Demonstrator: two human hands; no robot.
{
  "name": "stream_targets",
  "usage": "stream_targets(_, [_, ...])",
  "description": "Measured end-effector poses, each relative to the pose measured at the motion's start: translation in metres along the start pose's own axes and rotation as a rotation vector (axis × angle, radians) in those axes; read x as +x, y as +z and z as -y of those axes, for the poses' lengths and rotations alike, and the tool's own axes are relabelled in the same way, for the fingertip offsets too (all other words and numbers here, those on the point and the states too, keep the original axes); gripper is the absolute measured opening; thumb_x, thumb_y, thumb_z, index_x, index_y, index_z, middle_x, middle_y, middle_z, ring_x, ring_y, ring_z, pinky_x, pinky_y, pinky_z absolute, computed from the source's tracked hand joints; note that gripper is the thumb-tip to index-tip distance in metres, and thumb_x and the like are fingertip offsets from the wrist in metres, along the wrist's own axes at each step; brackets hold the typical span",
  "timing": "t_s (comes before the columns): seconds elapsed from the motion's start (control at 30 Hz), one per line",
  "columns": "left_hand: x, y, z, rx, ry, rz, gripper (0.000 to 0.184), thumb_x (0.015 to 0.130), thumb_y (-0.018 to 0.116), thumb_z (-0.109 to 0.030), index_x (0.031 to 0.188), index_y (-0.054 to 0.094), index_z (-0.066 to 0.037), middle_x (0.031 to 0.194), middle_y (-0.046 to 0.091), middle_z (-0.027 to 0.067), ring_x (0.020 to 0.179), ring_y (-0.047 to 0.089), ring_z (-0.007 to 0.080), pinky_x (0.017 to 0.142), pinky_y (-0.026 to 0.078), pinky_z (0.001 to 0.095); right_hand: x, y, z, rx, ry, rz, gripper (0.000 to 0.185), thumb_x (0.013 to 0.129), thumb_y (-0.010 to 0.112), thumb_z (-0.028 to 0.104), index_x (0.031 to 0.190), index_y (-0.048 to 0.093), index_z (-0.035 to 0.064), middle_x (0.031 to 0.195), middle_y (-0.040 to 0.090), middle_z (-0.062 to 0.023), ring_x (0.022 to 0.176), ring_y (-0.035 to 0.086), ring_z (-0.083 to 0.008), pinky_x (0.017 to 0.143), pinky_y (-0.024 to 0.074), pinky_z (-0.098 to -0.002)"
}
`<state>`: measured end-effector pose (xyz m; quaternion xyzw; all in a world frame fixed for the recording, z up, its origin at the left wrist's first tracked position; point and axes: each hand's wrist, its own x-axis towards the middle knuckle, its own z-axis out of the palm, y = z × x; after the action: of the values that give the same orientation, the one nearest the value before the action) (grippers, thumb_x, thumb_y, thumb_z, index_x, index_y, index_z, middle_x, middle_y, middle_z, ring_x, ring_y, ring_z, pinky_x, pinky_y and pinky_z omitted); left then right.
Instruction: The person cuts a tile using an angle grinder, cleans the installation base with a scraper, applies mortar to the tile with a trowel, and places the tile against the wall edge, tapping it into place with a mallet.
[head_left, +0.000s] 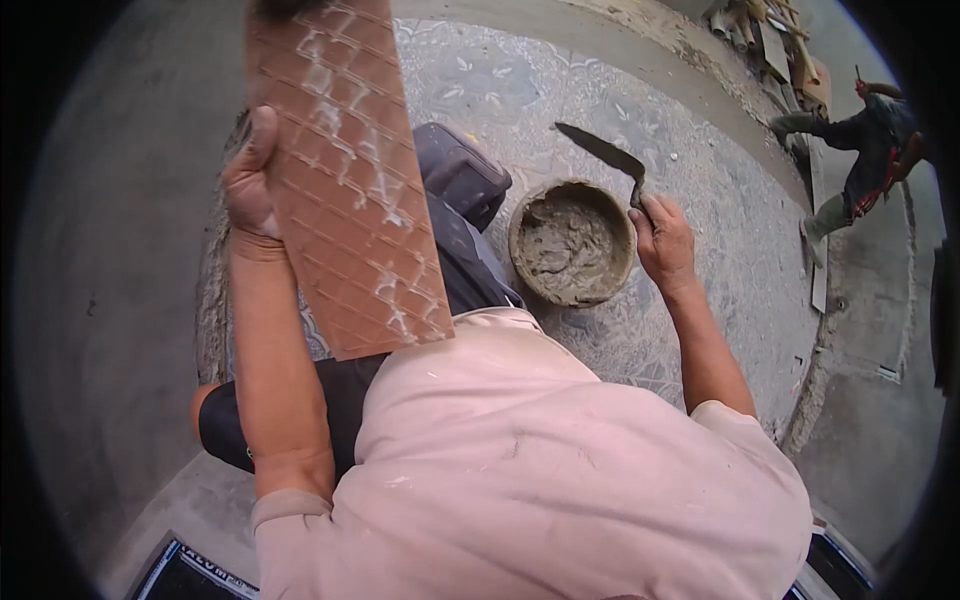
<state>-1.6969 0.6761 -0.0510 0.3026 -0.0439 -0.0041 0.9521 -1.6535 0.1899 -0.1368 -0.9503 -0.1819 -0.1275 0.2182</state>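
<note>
Head camera: left of the round, mortar-filled tub (578,300), my left hand (248,190) holds the long reddish-brown ridged tile (350,190) lengthwise away from me, thumb on its face, other fingers hidden; beside the tub's right rim, my nearer right hand (668,240) closes round the dark metal trowel (605,152).

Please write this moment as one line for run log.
left hand: gripping ridged tile | right hand: holding trowel near bowl | bowl: grey mortar inside | second person: at right edge
</note>
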Motion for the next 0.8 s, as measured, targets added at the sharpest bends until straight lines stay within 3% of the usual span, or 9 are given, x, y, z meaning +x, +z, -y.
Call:
stream_targets(0.17, [-0.019,-0.054,-0.006,-0.031,-0.022,0.04,0.051,0.107,0.054,-0.027,0.15,0.045,-0.002,0.146,0.057,0.0176,0.129,0.06,0.0327,0.11,0.049,0.0501,-0.043,0.053,-0.021,-0.398,0.351,0.654,0.025,0.093,0.059,0.021,0.099,0.074,0.0032,0.102,0.073,-0.0229,0.097,0.07,-0.0413,0.085,0.0566,-0.0503])
stream_targets(0.27, [-0.029,-0.06,-0.004,-0.07,-0.053,0.035,0.052,0.107,0.053,-0.026,0.153,0.043,-0.003,0.151,0.053,0.0172,0.134,0.056,0.0327,0.113,0.046,0.0507,-0.043,0.084,-0.02,-0.45,0.309,0.738,0.028,0.092,0.054,0.013,0.102,0.077,0.0004,0.107,0.074,-0.0226,0.103,0.072,-0.039,0.088,0.0584,-0.0483])
stream_targets(0.43, [-0.043,-0.071,0.008,-0.074,-0.03,-0.054,0.053,0.107,0.054,-0.025,0.154,0.041,-0.004,0.152,0.052,0.016,0.135,0.054,0.0323,0.113,0.045,0.0503,-0.036,0.099,0.008,-0.399,0.292,0.861,0.027,0.09,0.054,0.01,0.099,0.078,0.0005,0.107,0.074,-0.0238,0.099,0.074,-0.0399,0.087,0.0591,-0.0478])
stream_targets(0.53, [-0.048,-0.071,0.013,-0.082,-0.062,-0.108,0.055,0.106,0.056,-0.025,0.155,0.04,-0.005,0.152,0.052,0.0155,0.135,0.054,0.0326,0.113,0.045,0.0504,-0.035,0.11,0.004,-0.283,0.325,0.861,0.027,0.09,0.055,0.012,0.098,0.077,-0.0009,0.106,0.074,-0.0252,0.101,0.073,-0.0408,0.087,0.0586,-0.0485])
stream_targets(0.6, [-0.047,-0.063,0.019,-0.115,-0.075,-0.119,0.057,0.105,0.058,-0.026,0.155,0.04,-0.005,0.152,0.052,0.0156,0.135,0.054,0.0326,0.114,0.044,0.0506,-0.04,0.131,-0.017,0.03,0.472,0.922,0.027,0.091,0.059,0.017,0.091,0.074,-0.0053,0.087,0.074,-0.0247,0.082,0.076,-0.0366,0.073,0.0592,-0.0455])
stream_targets(0.63, [-0.045,-0.064,0.018,-0.114,-0.07,-0.111,0.057,0.105,0.058,-0.026,0.155,0.04,-0.005,0.152,0.052,0.0156,0.135,0.054,0.0326,0.114,0.044,0.0506,-0.044,0.132,-0.031,0.028,0.469,0.913,0.027,0.091,0.059,0.017,0.091,0.074,-0.0053,0.087,0.074,-0.0247,0.082,0.076,-0.0366,0.073,0.0592,-0.0455])
stream_targets(0.7, [-0.044,-0.067,0.02,-0.116,-0.086,-0.097,0.058,0.105,0.059,-0.026,0.154,0.04,-0.004,0.152,0.052,0.0155,0.135,0.054,0.0326,0.113,0.044,0.0503,-0.055,0.122,-0.042,0.392,0.514,0.96,0.031,0.091,0.066,0.022,0.083,0.07,-0.008,0.067,0.065,-0.0207,0.06,0.068,-0.027,0.058,0.0542,-0.0408])
stream_targets(0.73, [-0.042,-0.069,0.021,-0.117,-0.085,-0.094,0.058,0.105,0.059,-0.026,0.154,0.04,-0.004,0.152,0.052,0.0155,0.135,0.054,0.0326,0.113,0.044,0.0503,-0.06,0.117,-0.041,0.39,0.514,0.958,0.031,0.091,0.066,0.022,0.083,0.07,-0.008,0.067,0.065,-0.0207,0.06,0.068,-0.027,0.058,0.0542,-0.0408])
stream_targets(0.8, [-0.04,-0.069,0.022,-0.118,-0.057,-0.129,0.058,0.105,0.058,-0.027,0.154,0.04,-0.003,0.152,0.052,0.0158,0.134,0.055,0.0326,0.114,0.044,0.0502,-0.057,0.095,-0.024,0.606,0.969,0.789,0.033,0.092,0.068,0.022,0.079,0.066,-0.0086,0.06,0.055,-0.0164,0.051,0.058,-0.0199,0.05,0.0488,-0.0372])
